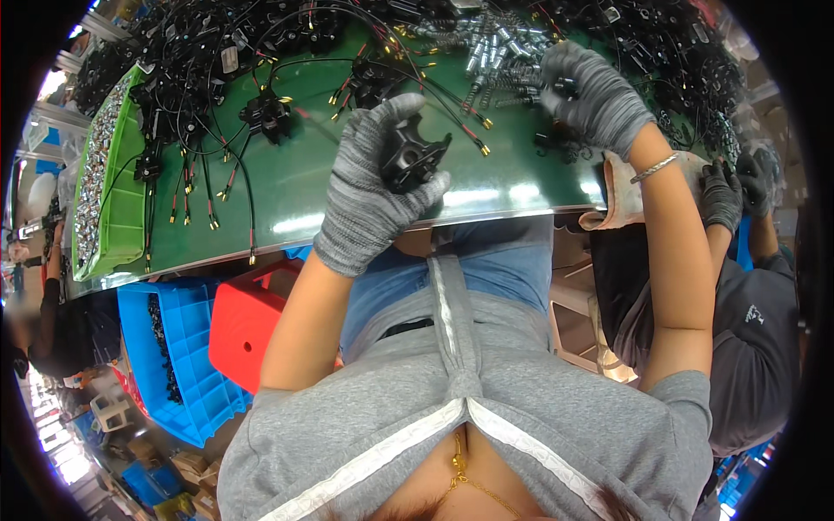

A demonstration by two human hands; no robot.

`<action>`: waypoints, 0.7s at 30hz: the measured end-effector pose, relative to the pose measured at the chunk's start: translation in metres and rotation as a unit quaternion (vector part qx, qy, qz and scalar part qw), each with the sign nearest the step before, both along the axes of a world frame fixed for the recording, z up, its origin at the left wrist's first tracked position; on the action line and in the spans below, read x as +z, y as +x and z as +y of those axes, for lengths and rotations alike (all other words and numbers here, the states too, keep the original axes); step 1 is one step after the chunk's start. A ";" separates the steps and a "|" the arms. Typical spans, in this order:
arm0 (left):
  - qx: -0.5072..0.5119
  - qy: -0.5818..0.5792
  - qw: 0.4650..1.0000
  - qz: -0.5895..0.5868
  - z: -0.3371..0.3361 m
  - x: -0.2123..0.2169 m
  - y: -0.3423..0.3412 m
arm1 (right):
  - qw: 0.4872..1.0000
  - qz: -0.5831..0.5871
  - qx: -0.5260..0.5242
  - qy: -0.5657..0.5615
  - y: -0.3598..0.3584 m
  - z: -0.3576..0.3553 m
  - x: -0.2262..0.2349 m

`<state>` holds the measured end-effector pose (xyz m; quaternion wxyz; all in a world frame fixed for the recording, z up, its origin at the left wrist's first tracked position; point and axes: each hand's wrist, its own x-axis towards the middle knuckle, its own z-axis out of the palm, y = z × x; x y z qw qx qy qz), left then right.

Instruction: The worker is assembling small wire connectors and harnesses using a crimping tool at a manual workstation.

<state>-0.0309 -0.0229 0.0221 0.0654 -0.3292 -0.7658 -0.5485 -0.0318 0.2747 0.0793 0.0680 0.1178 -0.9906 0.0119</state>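
My left hand [372, 187], in a grey striped knit glove, holds a black moulded plastic housing [408, 158] with a round socket above the table's near edge. My right hand [599, 100], gloved the same way, is at the right beside a heap of silver metal springs [495, 56]. Its fingers are curled together, and what they pinch, if anything, is too small and blurred to name. Below it lie small black curved pieces [560, 146]. Black housings with wires [268, 117] are scattered over the green tabletop [300, 187], their red and black leads ending in brass-coloured tips.
A green bin [122, 217] full of small metal parts stands at the table's left end. Below are a blue crate [187, 347] and a red plastic stool [248, 334]. On the right, a co-worker's gloved hands [723, 195] are close to my forearm, near a beige cloth [621, 195].
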 end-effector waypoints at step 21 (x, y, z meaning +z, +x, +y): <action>-0.001 0.064 0.998 -0.017 0.006 -0.008 0.001 | 0.945 0.132 0.291 -0.069 0.027 -0.094 0.069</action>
